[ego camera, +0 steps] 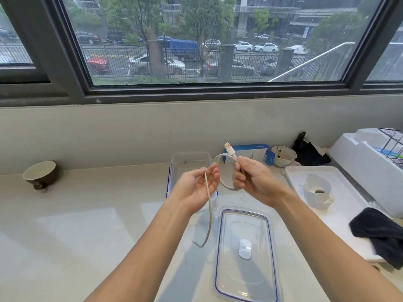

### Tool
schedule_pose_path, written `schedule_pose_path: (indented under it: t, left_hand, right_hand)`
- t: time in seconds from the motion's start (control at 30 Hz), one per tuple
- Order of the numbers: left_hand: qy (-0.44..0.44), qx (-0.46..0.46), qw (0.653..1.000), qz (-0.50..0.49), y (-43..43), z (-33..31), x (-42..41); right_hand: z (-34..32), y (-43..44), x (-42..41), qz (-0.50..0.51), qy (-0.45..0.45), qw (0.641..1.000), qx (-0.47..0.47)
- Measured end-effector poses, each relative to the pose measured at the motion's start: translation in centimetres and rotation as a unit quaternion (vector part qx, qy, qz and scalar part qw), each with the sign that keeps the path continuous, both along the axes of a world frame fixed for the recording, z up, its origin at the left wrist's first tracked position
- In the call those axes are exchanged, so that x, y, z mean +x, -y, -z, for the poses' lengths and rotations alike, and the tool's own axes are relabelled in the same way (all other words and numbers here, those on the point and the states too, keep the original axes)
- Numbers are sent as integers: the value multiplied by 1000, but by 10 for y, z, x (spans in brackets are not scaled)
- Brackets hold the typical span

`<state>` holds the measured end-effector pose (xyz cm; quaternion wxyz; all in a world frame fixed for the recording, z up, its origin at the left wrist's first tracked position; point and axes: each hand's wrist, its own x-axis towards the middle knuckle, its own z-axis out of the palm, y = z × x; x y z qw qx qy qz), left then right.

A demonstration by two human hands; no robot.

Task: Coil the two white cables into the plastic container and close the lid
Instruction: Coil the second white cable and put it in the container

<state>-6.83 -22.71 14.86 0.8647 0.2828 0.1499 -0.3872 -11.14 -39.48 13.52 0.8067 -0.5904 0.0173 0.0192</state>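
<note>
The right hand [250, 179] grips a small loop of the white cable [209, 214] below its USB plug, just in front of the open plastic container [187, 158]. The left hand [196, 186] is relaxed, with the cable draped over its fingers. The dangling tail could snag and spring the loop apart. In view are one cable, one container and one lid [244, 253], which lies nearer.

1 view only: head-worn, wide-angle. The scene is taken from above and behind the forearms, aimed forward and down across a pale counter [76, 214] toward a window [196, 92]. The left hand [194, 188], the right hand [255, 182] and the white cable [210, 216] between them are framed close, near centre. Straight edges are bowed toward the corners, probably by lens distortion.
</note>
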Motion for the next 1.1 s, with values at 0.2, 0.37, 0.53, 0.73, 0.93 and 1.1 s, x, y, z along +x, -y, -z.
schedule_pose_path:
  t: [0.2, 0.37, 0.53, 0.73, 0.93, 1.1]
  left_hand:
    - [4, 10, 995, -94, 19, -2, 3]
    - [55, 88, 986, -132, 28, 1, -3]
    - [170, 199, 951, -165, 30, 12, -7]
    - [274, 256, 913, -161, 27, 22, -5]
    - [467, 460, 748, -109, 15, 29, -2]
    - [529, 513, 671, -78, 3, 31, 5]
  right_hand:
    - [8, -16, 4, -11, -2, 999, -37]
    - [9, -26, 5, -2, -6, 994, -108]
    - [9, -30, 5, -23, -21, 994, -109]
    - [9, -27, 7, -12, -61, 996, -58]
    - [5, -20, 4, -21, -67, 997, 25]
    - [-4, -13, -1, -71, -56, 989, 114]
